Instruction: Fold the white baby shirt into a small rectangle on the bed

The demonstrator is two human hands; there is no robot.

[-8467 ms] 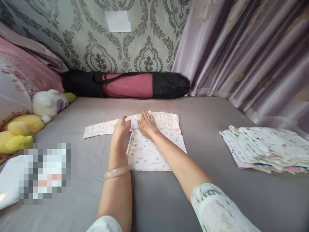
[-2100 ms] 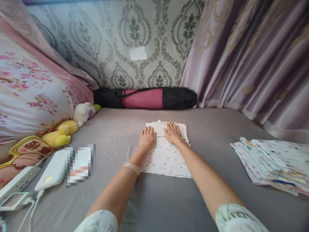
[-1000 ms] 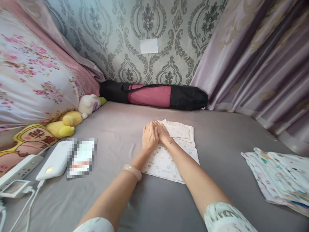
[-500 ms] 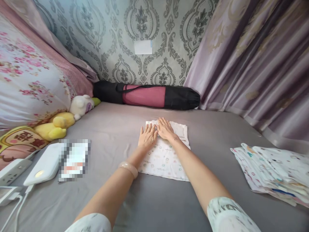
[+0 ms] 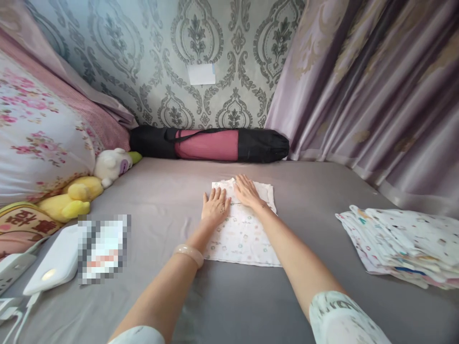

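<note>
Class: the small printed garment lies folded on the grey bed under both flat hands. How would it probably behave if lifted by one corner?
The folded garment looks thin and soft, so it would probably droop and unfold. It likely weighs little. Both hands, left hand and right hand, press it flat.

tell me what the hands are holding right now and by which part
Nothing is gripped. The left hand and right hand lie flat, fingers spread, on the far end of the folded printed garment on the bed.

open sheet (image 5: pixel 229 306) all round; clothes stack (image 5: pixel 401 243) blocks far rt.
</note>
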